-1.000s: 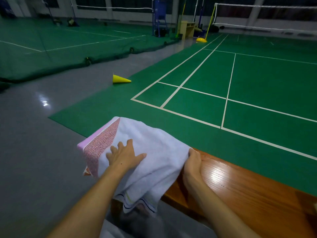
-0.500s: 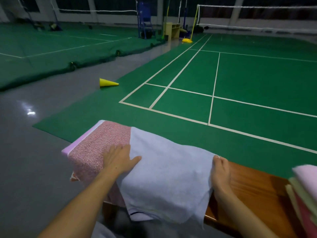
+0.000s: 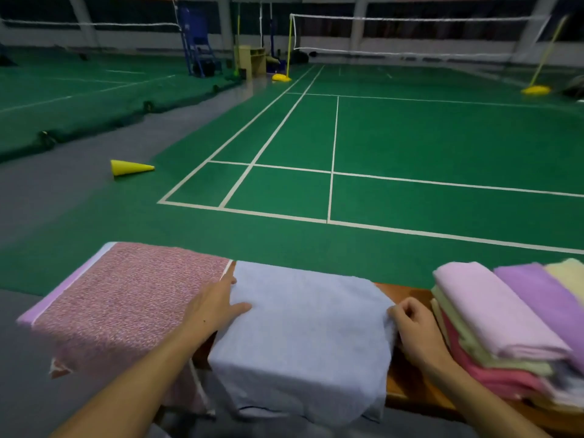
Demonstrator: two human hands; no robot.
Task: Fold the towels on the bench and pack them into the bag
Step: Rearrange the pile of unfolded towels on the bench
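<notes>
A pale blue towel (image 3: 303, 330) lies spread over the wooden bench (image 3: 407, 387), its front part hanging over the near edge. My left hand (image 3: 215, 306) rests flat on the towel's left edge, fingers straight. My right hand (image 3: 410, 324) pinches the towel's right edge with curled fingers. To the left a pink speckled towel (image 3: 126, 305) with a lilac border covers the bench end. At the right sits a stack of folded towels (image 3: 493, 327) in pink, green and red, with a purple one (image 3: 543, 295) and a yellow one (image 3: 568, 273) beside it. No bag is in view.
Beyond the bench is a green badminton court (image 3: 410, 137) with white lines and a net (image 3: 410, 30). A yellow cone (image 3: 129, 167) lies on its side on the grey floor at the left. Yellow post bases stand at the back.
The view has swung right, bringing the folded stack into sight. The blue towel now lies spread wider and flatter. My right hand's fingers have curled onto its right edge.
</notes>
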